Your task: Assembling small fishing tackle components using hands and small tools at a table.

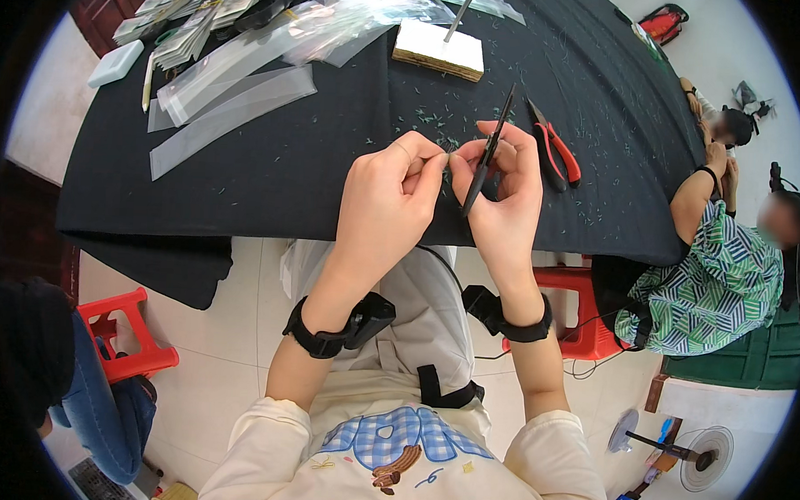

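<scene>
Above the near edge of the black-clothed table, my two hands meet fingertip to fingertip. My left hand (pixel 386 201) is closed in a pinch; whatever lies between its fingertips is too small to make out. My right hand (pixel 512 188) is closed around slim black scissors (pixel 487 160), their narrow blades pointing up and away from me. Its thumb and forefinger touch the left fingertips. Small dark green clippings (pixel 433 123) lie scattered on the cloth just beyond my hands. Pliers (pixel 553 150) with red and black handles rest to the right.
A pale block (pixel 438 50) with an upright metal rod stands at the back. Clear plastic sleeves (pixel 233 112) and bundled printed cards (pixel 192 27) cover the back left, near a white case (pixel 116 63). Red stools (pixel 133 338) flank me. Two people sit along the table's right side.
</scene>
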A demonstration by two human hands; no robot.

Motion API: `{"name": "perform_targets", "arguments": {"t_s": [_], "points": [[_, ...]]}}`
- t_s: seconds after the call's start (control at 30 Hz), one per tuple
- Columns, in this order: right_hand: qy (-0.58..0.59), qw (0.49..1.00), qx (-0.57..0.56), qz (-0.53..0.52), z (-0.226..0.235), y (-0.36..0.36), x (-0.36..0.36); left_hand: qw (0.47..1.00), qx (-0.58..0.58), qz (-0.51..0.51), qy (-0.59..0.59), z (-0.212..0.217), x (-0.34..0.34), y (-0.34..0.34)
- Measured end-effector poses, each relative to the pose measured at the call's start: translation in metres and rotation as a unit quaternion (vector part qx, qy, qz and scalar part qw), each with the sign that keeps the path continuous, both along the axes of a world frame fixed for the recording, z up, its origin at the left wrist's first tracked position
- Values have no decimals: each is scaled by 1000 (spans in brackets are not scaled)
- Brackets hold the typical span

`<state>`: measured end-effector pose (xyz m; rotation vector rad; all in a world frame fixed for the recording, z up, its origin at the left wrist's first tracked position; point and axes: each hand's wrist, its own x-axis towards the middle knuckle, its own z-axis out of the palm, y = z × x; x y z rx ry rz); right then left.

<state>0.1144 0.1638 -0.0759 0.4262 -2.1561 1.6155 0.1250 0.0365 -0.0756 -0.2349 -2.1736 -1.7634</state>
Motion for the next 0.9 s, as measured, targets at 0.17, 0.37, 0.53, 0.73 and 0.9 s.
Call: {"name": "perform_targets", "arguments": {"t_s": [0.17,0.37,0.53,0.73,0.9], "points": [[-30,999,-10,10,-1,2,-2,1000,-3,-4,-2,-1,0,-1],[-36,999,-17,4,0,1,0,1000,-5,0,-5,0,1,0],[-35,999,-9,9,-1,2,-1,1000,-6,-1,-7,-1,0,-1],[-34,999,-12,4,0,2,-1,1000,-9,-2,-4,2,1,0],[-33,999,-13,4,-1,2,-1,1000,-16,12,4,4,1,1]]}}
